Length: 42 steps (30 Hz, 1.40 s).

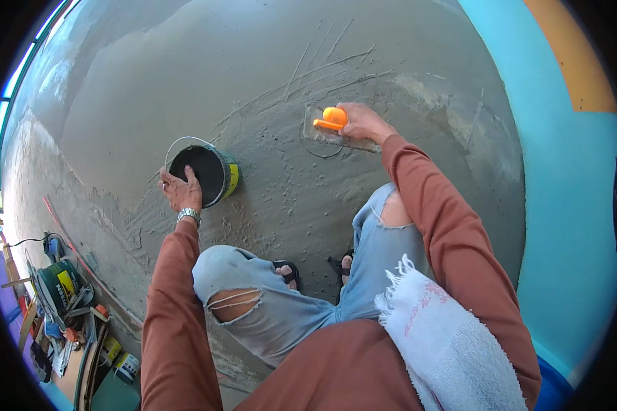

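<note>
My left hand grips the near-left rim of a dark bucket, thumb over the opening and fingers on the outside. The bucket has a yellow label and a thin wire handle, and its dark inside shows no detail. It stands tilted on wet grey cement. Ahead and to the right, my right hand is closed round the orange handle of a plastering float. The float's flat, cement-smeared blade lies on the wet floor, which is rough and pebbly around it.
Far ahead the cement looks smoother, with scratched lines across it. A turquoise wall rises on the right. At lower left are a tool-filled bucket, wood scraps and small pots. A white towel hangs over my right side.
</note>
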Each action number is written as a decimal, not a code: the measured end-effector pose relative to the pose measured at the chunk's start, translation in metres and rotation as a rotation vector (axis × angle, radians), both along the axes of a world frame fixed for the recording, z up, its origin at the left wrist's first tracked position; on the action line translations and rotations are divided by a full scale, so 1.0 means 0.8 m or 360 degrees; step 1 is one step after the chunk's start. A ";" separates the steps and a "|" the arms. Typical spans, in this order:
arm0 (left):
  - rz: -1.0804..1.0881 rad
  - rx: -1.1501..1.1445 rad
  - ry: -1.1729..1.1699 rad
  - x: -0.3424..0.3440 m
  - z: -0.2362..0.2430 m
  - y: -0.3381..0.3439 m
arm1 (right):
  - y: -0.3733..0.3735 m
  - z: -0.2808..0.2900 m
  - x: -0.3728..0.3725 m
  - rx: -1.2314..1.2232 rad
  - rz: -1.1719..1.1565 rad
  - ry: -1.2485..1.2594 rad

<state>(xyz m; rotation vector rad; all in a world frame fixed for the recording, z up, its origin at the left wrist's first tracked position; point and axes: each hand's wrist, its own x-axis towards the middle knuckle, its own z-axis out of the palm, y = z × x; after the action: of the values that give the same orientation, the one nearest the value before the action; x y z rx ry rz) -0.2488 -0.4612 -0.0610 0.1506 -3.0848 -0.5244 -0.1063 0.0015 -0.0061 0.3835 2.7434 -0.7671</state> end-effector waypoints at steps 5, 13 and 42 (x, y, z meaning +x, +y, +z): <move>-0.0033 0.0077 0.0102 -0.003 -0.009 0.010 | 0.010 -0.059 -0.008 0.0391 0.0166 -0.0179; -0.0045 -0.0012 0.0166 -0.001 -0.009 -0.003 | 0.038 -0.123 -0.073 0.0554 0.0412 -0.0146; -0.0105 0.0031 0.0183 0.004 0.011 0.004 | 0.200 -0.218 0.058 -0.0859 -0.1830 0.0364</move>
<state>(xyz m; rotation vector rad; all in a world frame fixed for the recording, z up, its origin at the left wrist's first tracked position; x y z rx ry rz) -0.2455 -0.4582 -0.0526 0.0184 -2.9819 -0.5449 -0.0596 0.1614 -0.1808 1.8539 2.1291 -1.7994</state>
